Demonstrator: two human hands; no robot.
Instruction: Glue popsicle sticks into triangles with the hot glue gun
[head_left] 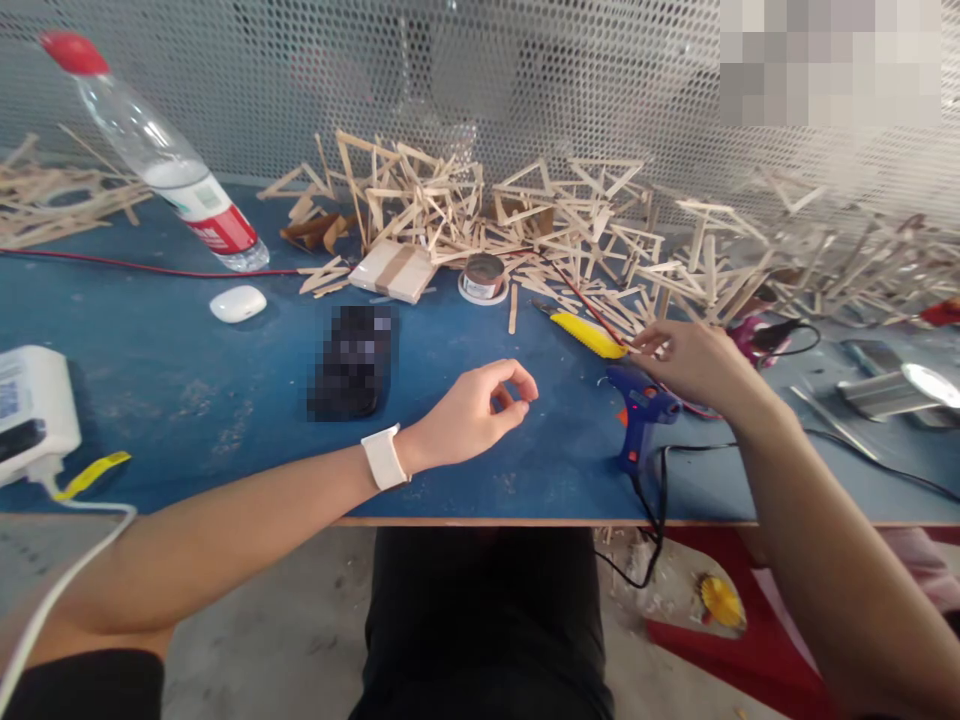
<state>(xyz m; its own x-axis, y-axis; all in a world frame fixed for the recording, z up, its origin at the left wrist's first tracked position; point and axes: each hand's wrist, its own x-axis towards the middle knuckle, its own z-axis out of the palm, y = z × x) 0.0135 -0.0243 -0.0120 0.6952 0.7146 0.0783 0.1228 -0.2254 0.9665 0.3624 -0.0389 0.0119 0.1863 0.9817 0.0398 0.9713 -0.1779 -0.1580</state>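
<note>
Fingers (652,342) of our right hand (701,365) narrow on a stick (634,350) at the stick pile's (570,240) near edge, grip unclear; the glue gun (637,410) stands just near, nozzle propped off the table (225,400). Our left hand (469,412) curls loosely, empty.

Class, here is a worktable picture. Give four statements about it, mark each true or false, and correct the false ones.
1. The left hand holds the blue glue gun. False: the gun rests on the table, by the right hand.
2. A white band sits on the left wrist. True.
3. The bottle has a green cap. False: it is red.
4. The right hand's fingertips are beside the yellow tool. True.
</note>
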